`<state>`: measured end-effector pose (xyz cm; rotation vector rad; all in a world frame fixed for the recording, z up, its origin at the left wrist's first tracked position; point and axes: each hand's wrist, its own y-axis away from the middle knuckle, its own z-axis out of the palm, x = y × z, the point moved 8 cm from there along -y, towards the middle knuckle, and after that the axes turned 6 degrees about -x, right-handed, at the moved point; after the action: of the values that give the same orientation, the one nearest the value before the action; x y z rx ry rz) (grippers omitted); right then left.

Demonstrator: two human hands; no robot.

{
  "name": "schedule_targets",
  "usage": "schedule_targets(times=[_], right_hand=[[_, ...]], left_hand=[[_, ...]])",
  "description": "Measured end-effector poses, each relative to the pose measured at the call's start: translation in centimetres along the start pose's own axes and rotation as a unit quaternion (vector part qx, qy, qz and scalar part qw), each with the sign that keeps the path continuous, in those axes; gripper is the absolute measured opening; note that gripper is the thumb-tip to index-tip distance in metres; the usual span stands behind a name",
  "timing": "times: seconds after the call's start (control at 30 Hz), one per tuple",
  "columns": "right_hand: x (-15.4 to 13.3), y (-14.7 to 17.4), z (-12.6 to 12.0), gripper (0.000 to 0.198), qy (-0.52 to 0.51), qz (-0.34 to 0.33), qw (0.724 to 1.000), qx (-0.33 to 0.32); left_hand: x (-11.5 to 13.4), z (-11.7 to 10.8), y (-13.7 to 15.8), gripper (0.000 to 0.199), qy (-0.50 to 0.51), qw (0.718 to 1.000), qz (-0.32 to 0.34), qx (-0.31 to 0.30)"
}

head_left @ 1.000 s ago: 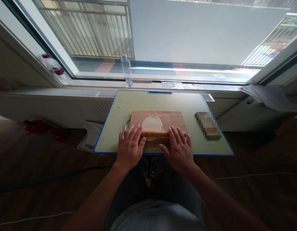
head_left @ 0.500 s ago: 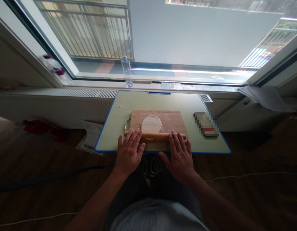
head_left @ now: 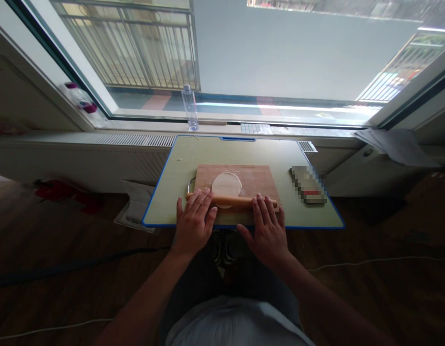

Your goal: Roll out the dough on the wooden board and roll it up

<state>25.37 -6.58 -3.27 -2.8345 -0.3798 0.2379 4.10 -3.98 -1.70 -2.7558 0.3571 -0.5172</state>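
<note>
A wooden rolling pin [head_left: 231, 201] lies crosswise over the near part of a round, flat sheet of dough [head_left: 226, 184]. The dough rests on a wooden cutting board [head_left: 256, 179] with a metal handle on its left side. My left hand [head_left: 195, 216] lies on the pin's left end, fingers stretched flat over it and thumb held apart. Over the right end, my right hand [head_left: 268, 226] rests the same way, fingers extended and thumb spread toward the middle. Neither hand wraps round the pin. The dough's near edge shows just below the pin.
The board sits on a small pale-green table [head_left: 280, 154] with a blue rim. At its right lies a pixelated flat object [head_left: 309, 185]. Dough crumbs [head_left: 179, 159] dot the far left. A clear bottle [head_left: 190, 108] stands on the windowsill beyond. Papers [head_left: 395, 146] lie at the right.
The rolling pin and both hands have shifted very slightly away from me over the dough. Both hands keep their flat contact with the pin.
</note>
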Motion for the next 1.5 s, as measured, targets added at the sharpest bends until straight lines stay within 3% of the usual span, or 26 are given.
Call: schedule_targets(times=[0.67,0.83,1.1,1.5], right_hand=[[2.3,-8.4,0.6,0.082,-0.003,0.093,0.991,-0.093],[2.8,-10.8,0.6,0.083,0.001,0.095,0.992,-0.083],[4.0,-13.4,0.7,0.085,0.001,0.100,0.992,-0.073],[5.9,-17.5,1.4,0.085,-0.004,0.131,0.982,-0.135]], left_hand=[[-1.0,1.8,-9.9,0.057,-0.017,0.994,-0.050,-0.099],[-1.6,2.8,-12.5,0.056,-0.032,0.992,-0.060,-0.107],[-2.5,4.2,-15.3,0.060,-0.041,0.983,-0.095,-0.150],[-3.2,5.6,-18.9,0.062,-0.026,0.967,-0.110,-0.227]])
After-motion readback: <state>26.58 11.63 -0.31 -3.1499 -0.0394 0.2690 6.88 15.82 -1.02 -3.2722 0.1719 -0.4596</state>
